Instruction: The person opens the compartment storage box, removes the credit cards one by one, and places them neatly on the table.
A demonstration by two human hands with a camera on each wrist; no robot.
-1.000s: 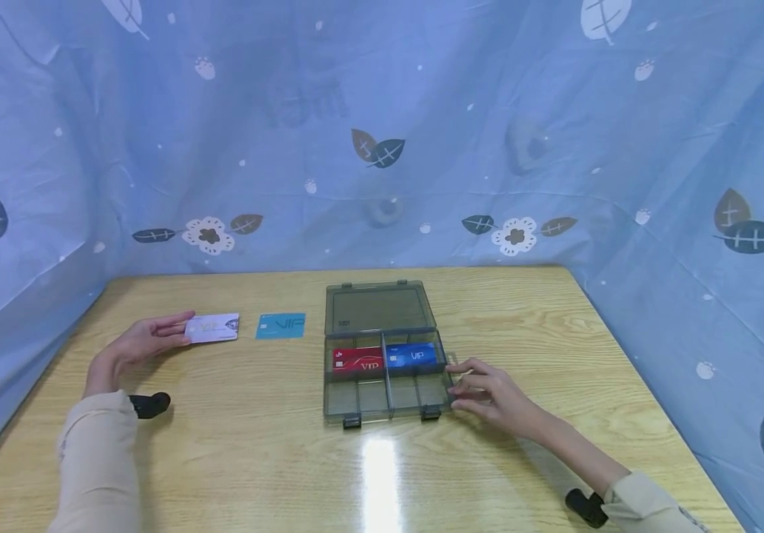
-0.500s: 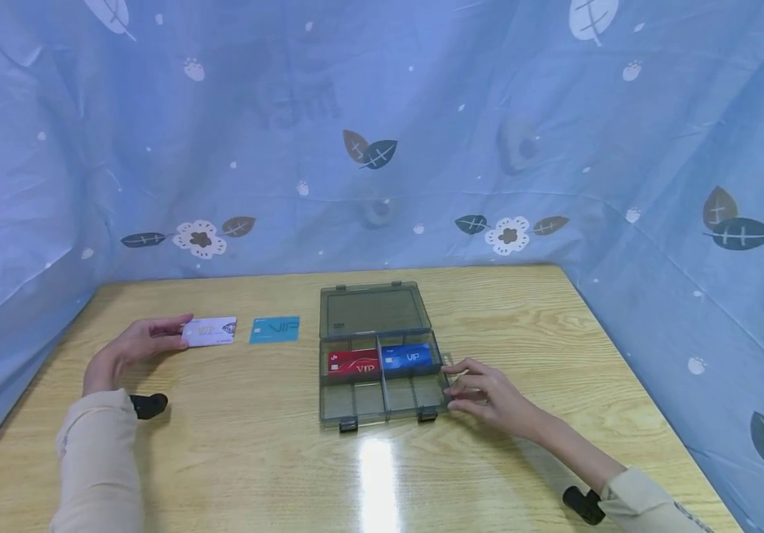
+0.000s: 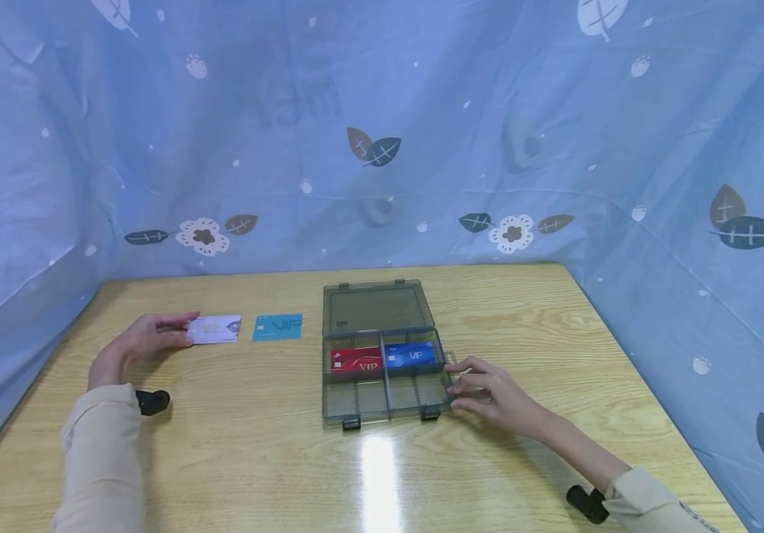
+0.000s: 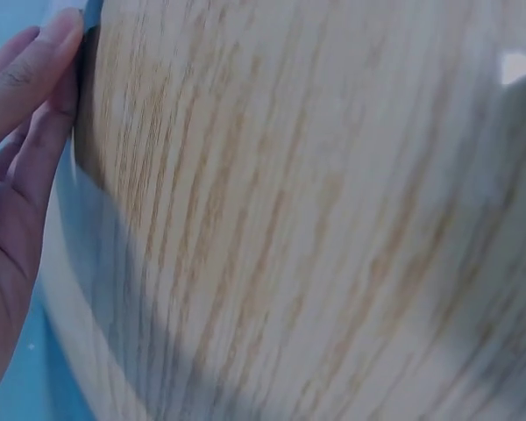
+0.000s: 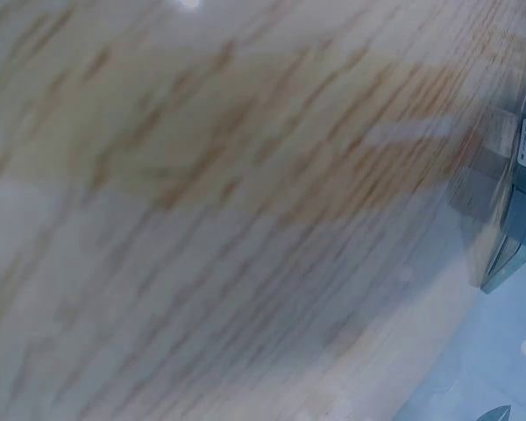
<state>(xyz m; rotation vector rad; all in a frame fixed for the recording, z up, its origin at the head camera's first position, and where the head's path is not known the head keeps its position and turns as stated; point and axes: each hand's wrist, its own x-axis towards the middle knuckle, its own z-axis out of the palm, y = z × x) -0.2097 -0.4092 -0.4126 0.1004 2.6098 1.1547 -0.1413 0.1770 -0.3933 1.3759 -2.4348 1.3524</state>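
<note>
A smoky grey compartment box (image 3: 355,400) lies open on the wooden table (image 3: 235,444), its lid (image 3: 375,309) folded flat behind it. A red VIP card (image 3: 357,360) and a blue VIP card (image 3: 411,355) lie in its two rear compartments, while the front ones hold nothing. My right hand (image 3: 455,385) rests against the box's right wall with relaxed fingers. My left hand (image 3: 182,331) touches the left edge of a white VIP card (image 3: 217,329) lying flat on the table. A teal VIP card (image 3: 278,326) lies between that card and the box. In the left wrist view the fingers (image 4: 35,70) look straight.
Blue patterned cloth (image 3: 382,148) walls in the table at the back and on both sides. The right wrist view shows blurred tabletop and a corner of the box (image 5: 513,219). Black wrist mounts (image 3: 152,401) sit near both sleeves.
</note>
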